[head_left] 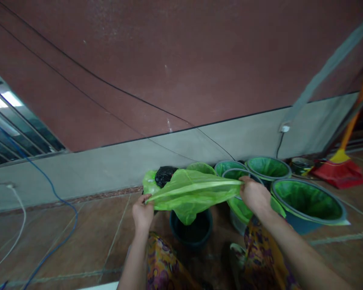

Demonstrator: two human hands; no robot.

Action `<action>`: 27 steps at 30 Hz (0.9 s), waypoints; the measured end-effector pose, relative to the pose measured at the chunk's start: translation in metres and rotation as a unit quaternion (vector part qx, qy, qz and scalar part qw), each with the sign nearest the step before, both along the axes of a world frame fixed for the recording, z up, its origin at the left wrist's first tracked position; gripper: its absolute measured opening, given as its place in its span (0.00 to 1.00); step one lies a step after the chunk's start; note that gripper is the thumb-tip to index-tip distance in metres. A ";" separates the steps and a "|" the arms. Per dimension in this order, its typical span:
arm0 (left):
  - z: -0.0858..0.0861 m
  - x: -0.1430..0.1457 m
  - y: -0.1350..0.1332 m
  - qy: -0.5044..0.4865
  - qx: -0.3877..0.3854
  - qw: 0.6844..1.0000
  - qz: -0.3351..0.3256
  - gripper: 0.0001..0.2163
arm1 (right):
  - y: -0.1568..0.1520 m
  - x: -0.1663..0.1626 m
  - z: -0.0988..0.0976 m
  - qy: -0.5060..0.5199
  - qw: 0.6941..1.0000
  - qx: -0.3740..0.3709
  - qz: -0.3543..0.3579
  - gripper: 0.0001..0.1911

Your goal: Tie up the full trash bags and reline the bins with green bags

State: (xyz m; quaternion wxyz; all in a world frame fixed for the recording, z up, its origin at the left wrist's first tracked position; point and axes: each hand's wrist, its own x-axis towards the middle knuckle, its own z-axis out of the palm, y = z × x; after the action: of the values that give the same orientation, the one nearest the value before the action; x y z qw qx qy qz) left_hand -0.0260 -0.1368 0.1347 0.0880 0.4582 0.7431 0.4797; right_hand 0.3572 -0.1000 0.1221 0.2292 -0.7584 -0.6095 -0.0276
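Observation:
A light green plastic bin bag is stretched sideways between my two hands. My left hand pinches its left corner, and my right hand grips the opposite end. The bag's upper edge is drawn nearly straight, while its middle sags downward. Below it on the floor stands a dark round bin, partly covered from view by the hanging plastic. Whether the bag touches the bin's rim I cannot tell.
Several bins lined with green bags stand to the right, including a large one. A black bag lies behind my left hand. A red dustpan and broom are far right. A blue hose crosses the tiled floor.

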 end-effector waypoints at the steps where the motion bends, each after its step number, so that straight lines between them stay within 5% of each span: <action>1: 0.014 0.003 0.002 -0.024 0.035 0.999 -0.005 0.09 | -0.001 -0.001 0.011 0.004 1.000 0.008 0.001 0.18; 5: 0.070 0.017 -0.001 -0.026 0.265 0.963 0.038 0.13 | -0.006 -0.003 0.056 0.096 0.972 0.215 -0.016 0.20; 8: 0.062 0.024 -0.013 0.089 0.384 0.914 0.093 0.14 | -0.019 -0.002 0.049 0.152 0.932 0.329 -0.008 0.20; 9: 0.045 0.024 -0.016 0.112 0.348 0.929 0.057 0.12 | -0.024 -0.002 0.034 0.149 0.944 0.295 0.006 0.19; 11: -0.003 0.019 -0.022 0.110 0.147 0.978 -0.095 0.11 | -0.033 -0.001 -0.009 0.120 0.982 0.057 0.130 0.16; 12: -0.029 0.015 -0.024 0.090 0.038 0.986 -0.133 0.11 | -0.037 0.000 -0.031 0.097 0.978 -0.058 0.174 0.16; 13: -0.051 0.009 -0.025 0.067 -0.041 0.988 -0.130 0.12 | -0.040 0.000 -0.051 0.069 0.970 -0.119 0.200 0.16; 15: -0.080 -0.002 -0.026 0.032 -0.078 0.991 -0.108 0.15 | -0.043 -0.001 -0.076 0.017 0.968 -0.161 0.192 0.17; 17: -0.086 -0.008 -0.024 0.009 -0.081 0.993 -0.080 0.16 | -0.041 -0.005 -0.077 -0.008 0.965 -0.175 0.195 0.18; 21: -0.064 0.000 -0.015 -0.034 -0.052 0.995 -0.078 0.19 | -0.031 -0.008 -0.047 -0.025 0.965 -0.189 0.183 0.17; 27: -0.053 0.008 -0.023 -0.108 -0.044 0.989 -0.089 0.22 | -0.027 0.033 -0.039 -0.010 0.980 -0.157 0.123 0.19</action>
State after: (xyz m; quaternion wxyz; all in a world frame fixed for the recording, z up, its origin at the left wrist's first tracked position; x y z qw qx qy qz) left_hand -0.0178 -0.1601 0.0821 0.2300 0.4639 0.7060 0.4832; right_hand 0.3905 -0.1268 0.0829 0.1030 -0.7036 -0.6974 0.0891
